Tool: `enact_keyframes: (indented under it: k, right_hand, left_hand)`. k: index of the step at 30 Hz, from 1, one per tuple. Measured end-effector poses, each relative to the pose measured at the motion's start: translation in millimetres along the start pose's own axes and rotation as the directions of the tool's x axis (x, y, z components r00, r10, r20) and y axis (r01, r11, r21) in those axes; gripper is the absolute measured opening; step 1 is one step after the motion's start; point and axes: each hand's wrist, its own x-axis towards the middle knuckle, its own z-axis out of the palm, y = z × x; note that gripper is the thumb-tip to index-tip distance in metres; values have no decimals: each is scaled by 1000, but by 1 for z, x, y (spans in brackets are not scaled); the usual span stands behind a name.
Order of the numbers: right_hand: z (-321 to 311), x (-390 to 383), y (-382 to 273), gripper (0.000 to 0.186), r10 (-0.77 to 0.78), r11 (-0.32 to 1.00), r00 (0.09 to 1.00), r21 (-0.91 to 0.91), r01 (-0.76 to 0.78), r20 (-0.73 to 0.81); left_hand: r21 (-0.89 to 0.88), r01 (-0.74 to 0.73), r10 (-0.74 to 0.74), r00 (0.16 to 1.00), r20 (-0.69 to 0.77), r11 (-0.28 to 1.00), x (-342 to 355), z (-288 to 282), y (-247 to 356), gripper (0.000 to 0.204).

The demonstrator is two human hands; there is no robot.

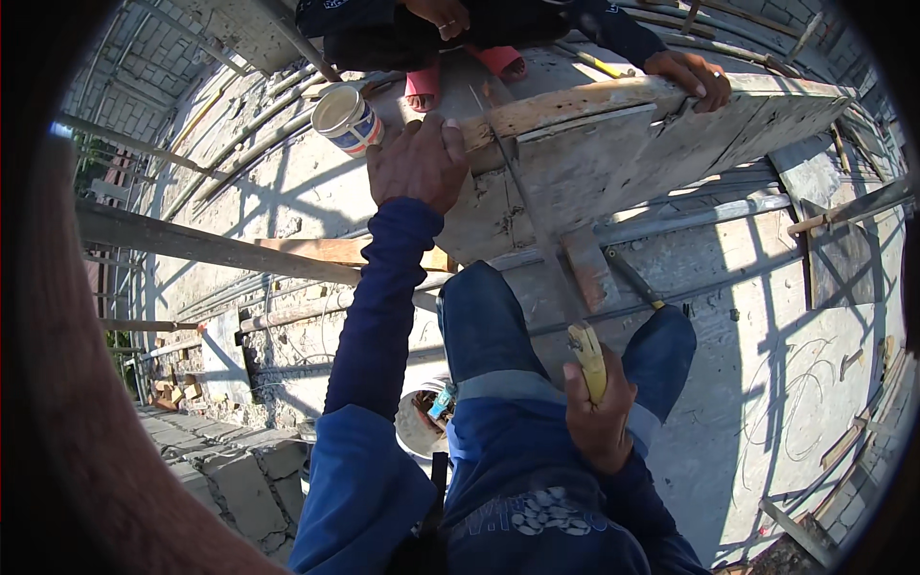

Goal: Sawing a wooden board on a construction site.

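Note:
My right hand [602, 407] is closed round the yellow handle of a handsaw [525, 196]. The saw's long blade slants up and away, crossing the timber-edged top of a grey formwork panel [594, 163] near its left end. My left hand [419, 163] grips that end of the panel, left of the blade, with its fingers bent over the wood; part of the grip is hidden under the palm. Across the panel a co-worker's hand [690, 79] rests on the top edge farther right. Another hand of that person [441, 13] shows at the top.
A white paint bucket [342, 117] stands beyond my left hand. Beside my left leg is a white bucket [418, 433] with things inside. Metal pipes [690, 218] cross the concrete floor, and a hammer [634, 278] lies near my right knee. A grey beam [211, 240] juts in from the left.

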Motion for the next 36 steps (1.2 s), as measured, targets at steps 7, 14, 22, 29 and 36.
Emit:
enact_keyframes:
  k: [7,14,22,29,36]
  right_hand:
    - [49,104,-9,25,-123,992,992,38,122,27]
    - [9,36,-11,50,-123,988,991,99,117,53]
    - [33,119,-22,37,-149,987,981,-44,156,121]
    - [0,26,-15,36,-77,996,996,-35,79,45]
    - [41,113,-19,28,-160,987,986,-29,161,44]
  left_hand:
    - [65,-31,38,995,-96,997,10,7,8,38]
    - [47,8,-7,999,-31,999,-1,-2,-8,39]
    - [61,9,-8,1000,-19,998,-4,-3,14,40]
    - [26,73,-73,997,1,997,1,3,-1,42]
    - [74,57,-61,997,55,996,-1,-1,11,44]
